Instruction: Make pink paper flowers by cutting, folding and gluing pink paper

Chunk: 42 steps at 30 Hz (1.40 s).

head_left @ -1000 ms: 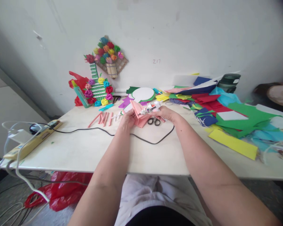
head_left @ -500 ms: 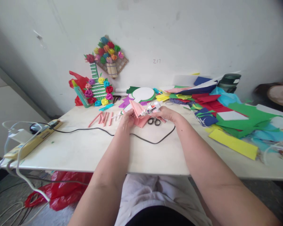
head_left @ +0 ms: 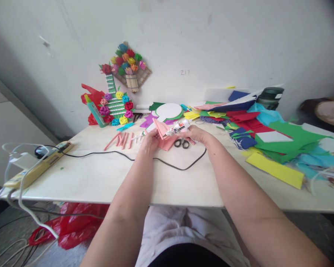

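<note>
Between the thumb and fingers of my left hand (head_left: 151, 141) is a folded pink paper (head_left: 161, 128), its upper part standing up. My right hand (head_left: 197, 135) grips a white glue gun (head_left: 178, 128) with printed patterns; its front end points left at the paper, and I cannot tell whether they touch. Below the gun lie scissors (head_left: 182, 143) with black handles, their blades hidden. Another piece of pink paper (head_left: 167, 143) is under the gun's front. Several rolled pink paper sticks (head_left: 124, 141) lie to the left of my left hand.
A black cord (head_left: 111, 151) crosses the table from a yellow power strip (head_left: 39, 167) toward my right hand. Coloured paper sheets (head_left: 278, 141) pile up on the right. At the back left stand a flower-decorated guitar shape (head_left: 117, 105) and a green glue bottle (head_left: 95, 113). A white round cutout (head_left: 169, 111) lies behind my hands.
</note>
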Each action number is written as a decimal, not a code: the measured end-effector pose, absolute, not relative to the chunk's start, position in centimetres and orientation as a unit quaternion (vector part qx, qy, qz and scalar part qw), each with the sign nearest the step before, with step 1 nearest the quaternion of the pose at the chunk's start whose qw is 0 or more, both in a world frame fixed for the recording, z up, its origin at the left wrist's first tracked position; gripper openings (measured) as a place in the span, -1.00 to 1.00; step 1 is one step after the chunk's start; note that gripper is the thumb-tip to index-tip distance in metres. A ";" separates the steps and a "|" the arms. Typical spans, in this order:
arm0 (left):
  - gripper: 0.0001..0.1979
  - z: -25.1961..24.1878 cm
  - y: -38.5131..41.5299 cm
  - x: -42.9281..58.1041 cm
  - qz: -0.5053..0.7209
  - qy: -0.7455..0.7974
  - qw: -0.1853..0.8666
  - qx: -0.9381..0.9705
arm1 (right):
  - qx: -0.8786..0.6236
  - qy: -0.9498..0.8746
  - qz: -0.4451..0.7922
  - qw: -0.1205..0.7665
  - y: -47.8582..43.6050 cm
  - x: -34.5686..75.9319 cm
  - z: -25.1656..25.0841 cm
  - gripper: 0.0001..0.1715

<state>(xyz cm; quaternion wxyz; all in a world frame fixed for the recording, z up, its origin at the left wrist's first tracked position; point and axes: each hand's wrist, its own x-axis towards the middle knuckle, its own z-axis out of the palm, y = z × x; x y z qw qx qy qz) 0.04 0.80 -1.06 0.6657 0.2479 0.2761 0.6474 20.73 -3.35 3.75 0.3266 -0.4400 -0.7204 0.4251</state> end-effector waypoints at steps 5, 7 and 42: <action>-0.86 -1.2 1.1 0.0 0.646 0.279 0.667 0.246 | -0.456 -0.695 0.423 0.360 -3.4 20.8 4.0 -0.56; -0.86 -1.3 1.1 0.0 0.647 0.278 0.666 0.244 | -0.452 -0.673 0.430 0.396 -3.3 20.9 4.0 -0.55; -0.91 -0.8 0.3 0.7 0.624 0.301 0.652 0.310 | -0.791 -0.587 -0.048 0.163 -1.0 22.9 0.8 -0.56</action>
